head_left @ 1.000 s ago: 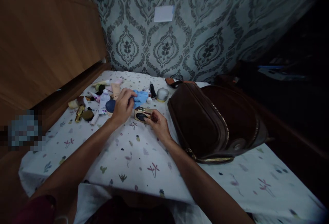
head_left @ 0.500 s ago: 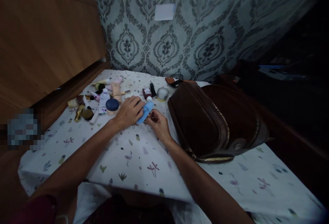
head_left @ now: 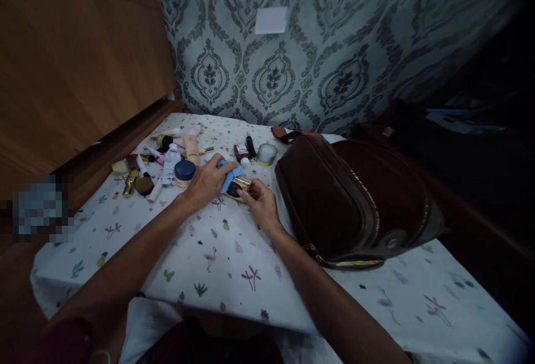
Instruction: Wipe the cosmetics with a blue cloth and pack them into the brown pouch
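In the head view, my left hand (head_left: 205,181) is closed on a crumpled light-blue cloth (head_left: 229,171). The cloth lies against a gold-edged, dark-faced item (head_left: 235,189) that looks like a cosmetic compact. My right hand (head_left: 261,199) pinches the right side of this item, its thumb over the dark face. Part of the compact is covered by the cloth and fingers. Just left of my left hand stands a cream jar (head_left: 184,171) with a dark blue lid. Beyond the cloth lies a small dark-red bottle (head_left: 241,153) with a white cap.
A brown leather bag (head_left: 326,197) fills the table's right side. Tubes, makeup brushes (head_left: 144,185) and a gold lipstick tube (head_left: 130,182) lie at the left. A round clear jar (head_left: 266,154) stands near the bag. Behind is a patterned wall; a wooden cabinet (head_left: 83,57) borders the left.
The cloth has shifted left and back, uncovering the dark face and gold edge of the compact. My right hand still holds the compact. The view has shifted slightly.
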The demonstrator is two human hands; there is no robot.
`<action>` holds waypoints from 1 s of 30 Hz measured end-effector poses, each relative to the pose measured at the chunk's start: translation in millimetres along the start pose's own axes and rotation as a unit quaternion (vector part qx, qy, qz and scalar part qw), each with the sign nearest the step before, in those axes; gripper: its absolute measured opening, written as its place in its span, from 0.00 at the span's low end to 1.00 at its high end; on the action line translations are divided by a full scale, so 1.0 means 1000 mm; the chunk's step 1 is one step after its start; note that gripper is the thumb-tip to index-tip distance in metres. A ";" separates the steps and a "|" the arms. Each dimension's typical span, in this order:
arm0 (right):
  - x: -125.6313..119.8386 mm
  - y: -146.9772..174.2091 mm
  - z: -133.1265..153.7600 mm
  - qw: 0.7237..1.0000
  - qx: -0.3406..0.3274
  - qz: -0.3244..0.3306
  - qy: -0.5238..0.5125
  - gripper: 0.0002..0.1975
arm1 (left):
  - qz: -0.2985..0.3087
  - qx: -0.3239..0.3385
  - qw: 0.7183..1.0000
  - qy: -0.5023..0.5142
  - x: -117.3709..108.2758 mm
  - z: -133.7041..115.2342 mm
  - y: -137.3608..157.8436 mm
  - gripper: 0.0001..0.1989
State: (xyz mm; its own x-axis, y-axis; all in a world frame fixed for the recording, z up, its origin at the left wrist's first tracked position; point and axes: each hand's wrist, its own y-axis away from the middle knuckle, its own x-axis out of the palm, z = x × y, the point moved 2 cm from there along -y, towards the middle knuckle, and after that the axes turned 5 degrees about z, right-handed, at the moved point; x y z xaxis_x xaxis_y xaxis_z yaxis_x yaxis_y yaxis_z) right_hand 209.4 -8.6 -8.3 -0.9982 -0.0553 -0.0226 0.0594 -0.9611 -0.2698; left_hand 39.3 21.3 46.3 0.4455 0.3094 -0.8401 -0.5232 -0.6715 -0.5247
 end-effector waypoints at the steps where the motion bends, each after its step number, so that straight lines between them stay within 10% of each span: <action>1: 0.000 0.000 0.000 1.000 0.001 -0.003 -0.007 0.11 | -0.005 -0.011 1.000 0.018 0.001 0.002 0.000 0.19; 13: -0.009 0.000 -0.004 0.999 0.021 -0.031 -0.029 0.15 | 0.031 -0.074 0.991 0.111 0.027 0.010 0.006 0.15; 22: -0.007 0.004 0.010 0.998 -0.047 -0.015 0.044 0.17 | 0.001 -0.036 0.988 0.149 0.016 -0.001 0.003 0.18; 30: 0.000 0.006 0.008 0.998 0.031 0.009 -0.060 0.18 | -0.011 -0.061 0.988 0.142 0.005 -0.001 -0.001 0.15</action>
State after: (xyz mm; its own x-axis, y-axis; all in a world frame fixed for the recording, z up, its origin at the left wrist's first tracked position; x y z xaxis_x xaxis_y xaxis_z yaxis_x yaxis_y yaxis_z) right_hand 209.9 -16.6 -1.7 -0.9908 -0.1015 0.0893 0.0810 -0.9744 -0.2097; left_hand 43.0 23.4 42.6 0.6516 0.1352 -0.7465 -0.4267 -0.7483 -0.5080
